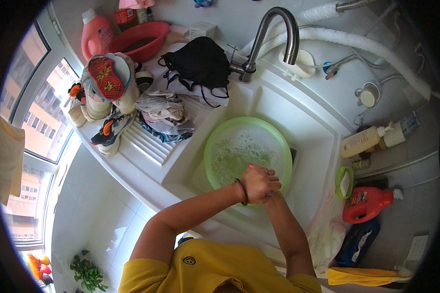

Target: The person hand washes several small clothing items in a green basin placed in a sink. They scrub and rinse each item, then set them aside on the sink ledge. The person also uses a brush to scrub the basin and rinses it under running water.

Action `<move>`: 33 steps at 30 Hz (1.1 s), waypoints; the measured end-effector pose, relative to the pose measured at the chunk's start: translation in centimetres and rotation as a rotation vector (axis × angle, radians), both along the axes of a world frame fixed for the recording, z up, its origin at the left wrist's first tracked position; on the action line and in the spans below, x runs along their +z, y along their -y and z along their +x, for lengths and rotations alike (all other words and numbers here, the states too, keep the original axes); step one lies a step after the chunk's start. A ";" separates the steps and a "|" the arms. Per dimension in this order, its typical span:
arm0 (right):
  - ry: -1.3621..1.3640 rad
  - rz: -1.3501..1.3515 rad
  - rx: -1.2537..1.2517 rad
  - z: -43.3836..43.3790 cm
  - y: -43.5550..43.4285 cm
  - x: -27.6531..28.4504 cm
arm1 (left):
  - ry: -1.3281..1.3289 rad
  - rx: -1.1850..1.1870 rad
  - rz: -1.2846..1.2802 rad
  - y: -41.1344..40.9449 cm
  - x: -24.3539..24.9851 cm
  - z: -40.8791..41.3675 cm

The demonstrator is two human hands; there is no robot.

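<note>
A green plastic basin (285, 154) with sudsy water stands in the white sink (315, 146). Over its near rim, my left hand (256, 184), with a brown bracelet on the wrist and a ring, is clasped over my right hand (273, 193). The right hand is mostly covered; whether anything lies between the palms cannot be told. Left of the basin, a crumpled grey cloth (163, 108) lies on the ribbed drainboard (146, 141). A black strapped garment (201, 60) rests behind it on white cloth. The curved metal faucet (258, 40) stands beyond the basin.
Several shoes (126, 99) crowd the left counter, near a red basin (157, 34) and a pink detergent bottle (97, 38). Along the right edge are a pump bottle (363, 141), a green soap dish (340, 177) with soap, a red detergent bottle (366, 205) and a pale cloth (324, 232).
</note>
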State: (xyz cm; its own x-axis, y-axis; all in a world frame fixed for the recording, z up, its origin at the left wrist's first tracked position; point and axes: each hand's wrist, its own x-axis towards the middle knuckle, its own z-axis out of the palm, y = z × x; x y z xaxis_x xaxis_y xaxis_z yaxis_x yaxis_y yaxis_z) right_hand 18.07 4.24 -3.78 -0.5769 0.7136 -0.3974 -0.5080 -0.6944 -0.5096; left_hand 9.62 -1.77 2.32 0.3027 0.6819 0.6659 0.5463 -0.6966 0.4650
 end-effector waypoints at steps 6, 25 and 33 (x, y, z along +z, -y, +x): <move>-0.005 -0.046 0.006 0.7 0.3 -0.3 | 0.005 0.005 0.000 0.3 0.5 0.2; 0.031 0.151 -0.082 1.4 -0.1 1.9 | 0.779 0.386 -0.818 -3.8 -7.3 -4.6; 0.285 0.667 0.014 0.9 -0.4 7.7 | 1.456 0.053 -1.012 -3.5 -2.4 -7.9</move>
State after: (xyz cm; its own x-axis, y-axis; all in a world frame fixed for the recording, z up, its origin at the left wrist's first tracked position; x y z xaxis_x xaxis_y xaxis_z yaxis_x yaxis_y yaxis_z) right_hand 18.94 4.66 3.91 -0.5263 0.8501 -0.0163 -0.2855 -0.1948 -0.9384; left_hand 1.72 1.72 -0.12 -0.1273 0.9462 -0.2976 -0.6515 0.1465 0.7444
